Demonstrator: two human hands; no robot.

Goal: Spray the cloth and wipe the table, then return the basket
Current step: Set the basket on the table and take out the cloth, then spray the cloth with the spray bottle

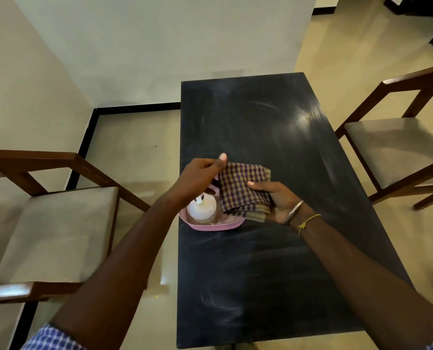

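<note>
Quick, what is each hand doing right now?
Left hand: closed, pinching the top edge of the folded purple-and-tan checked cloth.
Right hand: closed on the same cloth, supporting it from its right side.

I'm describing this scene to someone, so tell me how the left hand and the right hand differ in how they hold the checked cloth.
The left hand pinches the checked cloth at its upper left edge from above, while the right hand lies palm-up beneath it, thumb pressed on top. The right wrist wears a bangle and a yellow thread; the left wrist is bare. Both hands hold the folded cloth over the pink basket.
</note>
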